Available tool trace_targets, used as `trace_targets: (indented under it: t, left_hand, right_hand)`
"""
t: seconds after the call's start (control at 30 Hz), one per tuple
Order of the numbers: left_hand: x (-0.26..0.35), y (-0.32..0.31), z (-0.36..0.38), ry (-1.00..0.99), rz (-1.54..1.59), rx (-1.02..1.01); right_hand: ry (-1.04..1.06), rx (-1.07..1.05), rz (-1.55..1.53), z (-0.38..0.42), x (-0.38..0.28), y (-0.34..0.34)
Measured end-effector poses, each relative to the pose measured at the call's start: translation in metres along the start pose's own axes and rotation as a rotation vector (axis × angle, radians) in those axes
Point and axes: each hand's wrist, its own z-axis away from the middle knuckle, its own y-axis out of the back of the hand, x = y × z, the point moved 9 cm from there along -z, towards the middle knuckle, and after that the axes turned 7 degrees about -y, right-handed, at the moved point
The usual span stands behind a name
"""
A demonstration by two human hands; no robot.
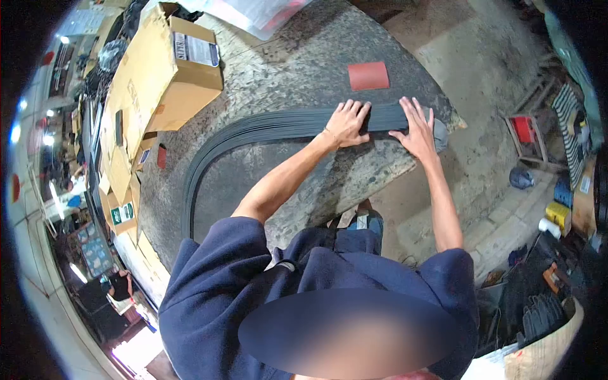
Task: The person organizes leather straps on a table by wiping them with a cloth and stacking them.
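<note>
A thick bundle of long dark grey strips point(253, 125), rubbery in look, lies on the worktable point(285, 69) and bends in a wide curve toward the near left. My left hand point(347, 125) grips across the straight part, fingers over the far edge and thumb on the near side. Close to the bundle's right end, my right hand point(418, 131) spans it the same way, its fingers a little apart. Between the two hands a short stretch of strips shows. Just beyond them lies a flat red rectangular piece point(368, 75).
An open cardboard box point(190, 82) stands at the table's left, with a smaller red piece point(162, 157) near it. Clear plastic point(259, 16) lies at the far edge. To the right, a metal-framed stool point(529, 130) stands on the floor. Another person point(120, 285) is far left.
</note>
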Motion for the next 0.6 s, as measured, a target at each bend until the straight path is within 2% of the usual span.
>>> trace_targets:
  t: [0.17,0.2,0.23,0.3,0.4,0.5,0.53,0.57,0.6]
  left_hand:
    - [-0.003,-0.018,0.006,0.1,0.008,0.021]
    - [-0.002,-0.014,0.014,0.107,0.002,0.116]
    - [-0.007,-0.009,0.025,0.142,0.075,0.118]
    - [-0.031,0.012,0.062,0.216,0.068,0.178]
    - [-0.099,0.047,0.149,0.438,-0.009,0.177]
    - [-0.178,0.063,0.25,0.608,-0.159,-0.033]
    - [-0.204,0.06,0.281,0.662,-0.196,-0.118]
    - [-0.224,0.061,0.307,0.725,-0.183,-0.234]
    - [-0.241,0.06,0.326,0.744,-0.168,-0.243]
  right_hand:
    - [-0.026,-0.132,0.057,-0.012,0.0,-0.023]
    - [-0.036,-0.162,0.106,-0.013,-0.006,-0.019]
    - [-0.049,-0.191,0.157,-0.012,-0.01,-0.018]
    - [0.029,-0.18,0.149,-0.02,-0.034,-0.014]
    - [0.192,-0.245,0.126,-0.027,-0.078,-0.03]
    - [0.33,-0.209,0.087,-0.033,-0.101,-0.065]
    - [0.415,-0.072,0.136,-0.033,-0.112,-0.059]
    - [0.44,-0.077,0.131,-0.032,-0.116,-0.061]
    - [0.417,-0.088,0.148,-0.033,-0.116,-0.063]
